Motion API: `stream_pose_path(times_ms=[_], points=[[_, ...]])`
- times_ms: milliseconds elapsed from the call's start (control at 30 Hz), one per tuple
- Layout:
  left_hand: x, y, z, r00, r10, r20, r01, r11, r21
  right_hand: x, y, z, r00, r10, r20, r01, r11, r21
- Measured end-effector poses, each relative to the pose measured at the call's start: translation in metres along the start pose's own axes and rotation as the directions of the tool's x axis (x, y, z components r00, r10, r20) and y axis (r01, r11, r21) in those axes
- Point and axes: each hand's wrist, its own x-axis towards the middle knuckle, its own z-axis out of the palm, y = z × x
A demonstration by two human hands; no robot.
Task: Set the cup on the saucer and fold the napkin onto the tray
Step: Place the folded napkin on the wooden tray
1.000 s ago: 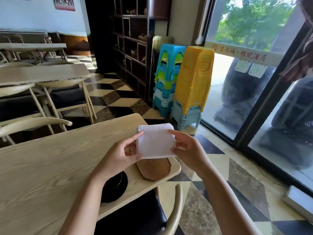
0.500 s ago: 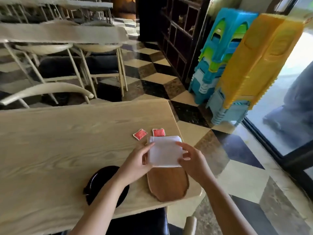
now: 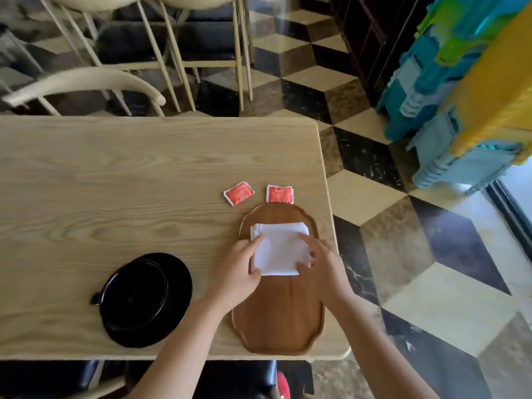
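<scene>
A folded white napkin point(image 3: 279, 249) lies on the far half of an oval brown wooden tray point(image 3: 277, 321) at the table's right end. My left hand point(image 3: 237, 269) holds the napkin's left edge and my right hand point(image 3: 321, 260) holds its right edge, fingers on top of the cloth. To the left of the tray a black cup point(image 3: 135, 295), handle pointing left, stands on a black saucer point(image 3: 178, 283).
Two red sachets point(image 3: 238, 193) point(image 3: 279, 194) lie on the light wooden table point(image 3: 115, 182) just beyond the tray. Pale chairs point(image 3: 86, 82) stand behind the table. Stacked blue and yellow plastic stools point(image 3: 466, 90) are at the right on a checkered floor.
The napkin was held up in the air a second ago and has come down onto the tray with both hands still on it. The view has tilted down towards the table.
</scene>
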Motion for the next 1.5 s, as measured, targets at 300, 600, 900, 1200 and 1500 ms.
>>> stream_pose_path(times_ms=[300,600,900,1200,1500], points=[[0.003,0.004,0.014,0.999,0.013,-0.034,-0.011,0.999,0.042,-0.003,0.014,0.013,0.993,-0.101,-0.062,0.096,0.992,-0.082],[-0.009,0.004,0.028,0.971,0.144,-0.191,-0.064,0.926,0.371,-0.003,0.016,0.016,0.945,-0.29,-0.148,0.213,0.894,-0.395],[-0.013,-0.014,0.033,0.997,0.074,0.009,-0.067,0.847,0.528,-0.002,0.035,0.023,0.947,-0.274,0.165,0.32,0.8,-0.508],[-0.016,-0.014,0.034,0.995,0.098,0.001,-0.083,0.842,0.534,-0.003,0.036,0.025,0.958,-0.237,0.163,0.287,0.833,-0.473],[0.044,0.011,-0.04,0.888,0.284,-0.361,-0.132,0.911,0.392,0.06,-0.014,-0.022,0.929,-0.329,-0.17,0.263,0.91,-0.322]])
